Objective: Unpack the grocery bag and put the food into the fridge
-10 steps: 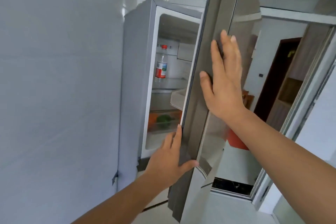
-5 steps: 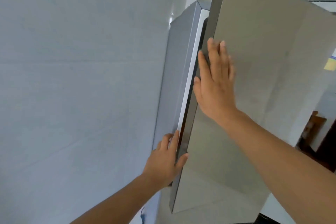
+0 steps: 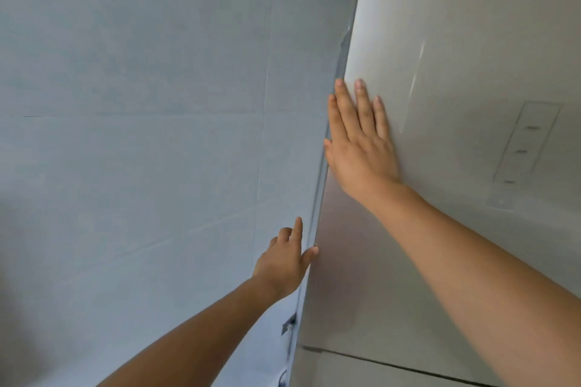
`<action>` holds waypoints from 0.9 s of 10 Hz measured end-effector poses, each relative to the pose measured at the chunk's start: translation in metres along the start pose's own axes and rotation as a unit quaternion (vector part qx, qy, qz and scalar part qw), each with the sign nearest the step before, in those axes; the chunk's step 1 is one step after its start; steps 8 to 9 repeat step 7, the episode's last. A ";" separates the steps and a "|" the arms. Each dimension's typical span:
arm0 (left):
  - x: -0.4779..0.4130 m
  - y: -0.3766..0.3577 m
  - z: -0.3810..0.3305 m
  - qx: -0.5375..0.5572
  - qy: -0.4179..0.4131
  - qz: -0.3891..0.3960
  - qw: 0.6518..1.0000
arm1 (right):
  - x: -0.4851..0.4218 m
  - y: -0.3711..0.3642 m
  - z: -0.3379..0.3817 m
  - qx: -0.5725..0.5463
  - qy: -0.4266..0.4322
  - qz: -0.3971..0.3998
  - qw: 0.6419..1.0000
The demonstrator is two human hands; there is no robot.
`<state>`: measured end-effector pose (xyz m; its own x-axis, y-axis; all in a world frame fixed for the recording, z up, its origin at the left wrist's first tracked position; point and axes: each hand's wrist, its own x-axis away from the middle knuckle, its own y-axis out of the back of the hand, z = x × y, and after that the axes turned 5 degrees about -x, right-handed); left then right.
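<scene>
On the silver brushed-metal fridge door point(image 3: 456, 78), the right hand point(image 3: 361, 148) lies flat and spread, while the left hand point(image 3: 284, 261), fingers loose, touches its left edge lower down.

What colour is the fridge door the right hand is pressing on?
Matte silver-grey, plain, seen in the head view: the fridge door under the flat right hand.

Fridge door point(image 3: 456, 166) right of wall point(image 3: 141, 135). Right hand point(image 3: 361, 151) flat on door near its left edge; left hand point(image 3: 286, 261) lower, at same edge, wall behind.
</scene>
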<state>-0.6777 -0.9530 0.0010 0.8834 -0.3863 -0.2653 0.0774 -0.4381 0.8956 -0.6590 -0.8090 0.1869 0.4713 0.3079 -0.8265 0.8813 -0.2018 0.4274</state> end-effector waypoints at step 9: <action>0.046 0.125 0.047 -0.143 0.112 -0.045 0.982 | 0.026 0.021 0.031 -0.232 0.043 0.170 0.957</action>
